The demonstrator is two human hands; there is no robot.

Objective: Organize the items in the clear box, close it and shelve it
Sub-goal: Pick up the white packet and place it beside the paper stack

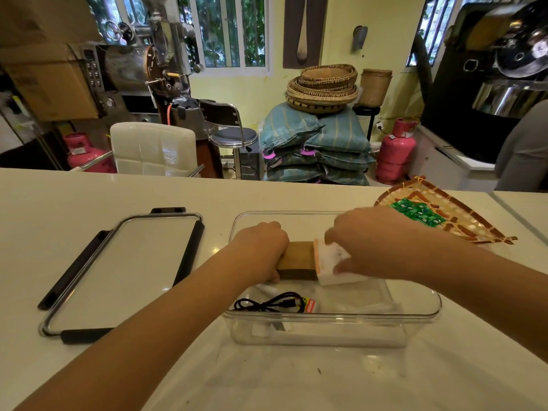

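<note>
A clear box [427, 314] stands open on the white counter in front of me. Inside it, my left hand [261, 247] grips the left end of a brown wooden block [298, 258]. My right hand [376, 241] holds a white box with an orange edge [333, 262] against the block's right end, over the middle of the clear box. A coiled black cable in a packet with a red label [275, 304] lies at the box's near wall, beside clear plastic bags [364, 307]. The box's lid [124, 271], clear with black clips, lies flat on the counter to the left.
A woven tray [474, 229] holding small green packets [418, 212] sits at the back right of the counter, just behind my right hand. Beyond the counter are a white chair [151, 148], a stool, stacked sacks, pink gas cylinders and roasting machines.
</note>
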